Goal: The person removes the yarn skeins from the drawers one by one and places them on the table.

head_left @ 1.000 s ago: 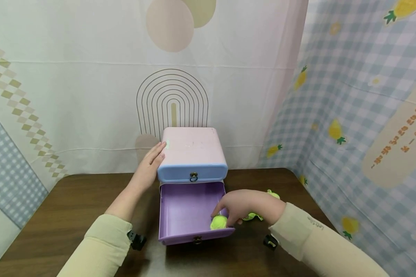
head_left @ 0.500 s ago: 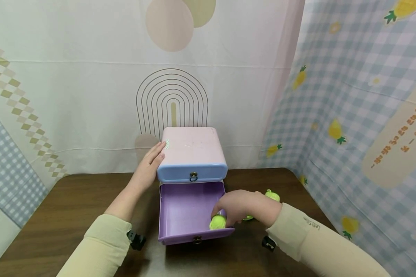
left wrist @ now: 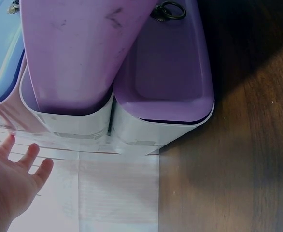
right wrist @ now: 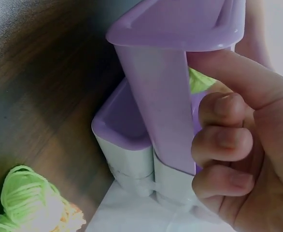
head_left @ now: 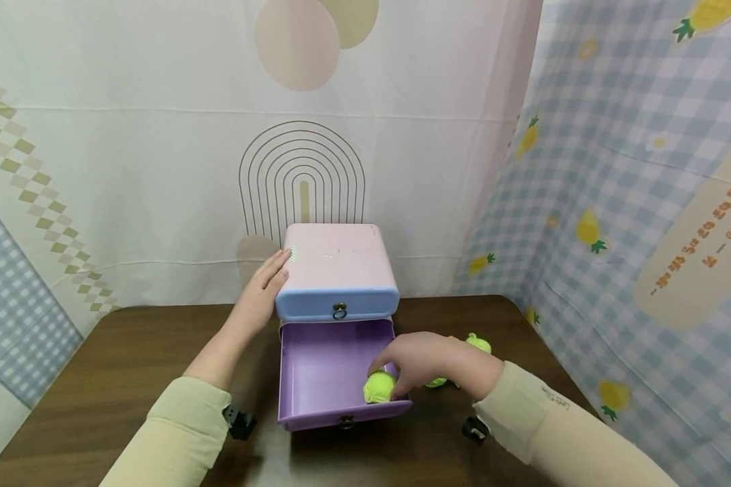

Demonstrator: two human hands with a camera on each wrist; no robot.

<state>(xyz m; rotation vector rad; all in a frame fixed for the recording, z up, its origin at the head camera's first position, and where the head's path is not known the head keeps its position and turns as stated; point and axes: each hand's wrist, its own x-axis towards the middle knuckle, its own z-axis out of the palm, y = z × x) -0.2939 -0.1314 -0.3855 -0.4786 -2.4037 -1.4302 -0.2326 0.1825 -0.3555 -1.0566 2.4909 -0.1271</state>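
My left hand rests with straight fingers against the left side of a small drawer cabinet with a pink top. Its purple drawer is pulled out toward me. Inside the drawer's front right corner, my right hand holds a bright green ball of yarn between thumb and fingers. That yarn shows only in part past the drawer wall in the right wrist view. There, the other fingers curl outside the drawer. The left hand appears with spread fingers in the left wrist view.
More green yarn lies on the wooden table to the right, partly behind the right forearm. The blue drawer above is closed, as is another purple drawer below. Fabric hangings stand behind and at the sides.
The ball of yarn has shifted slightly left inside the drawer, along with the right hand's fingers. My left hand has stayed still on the cabinet.
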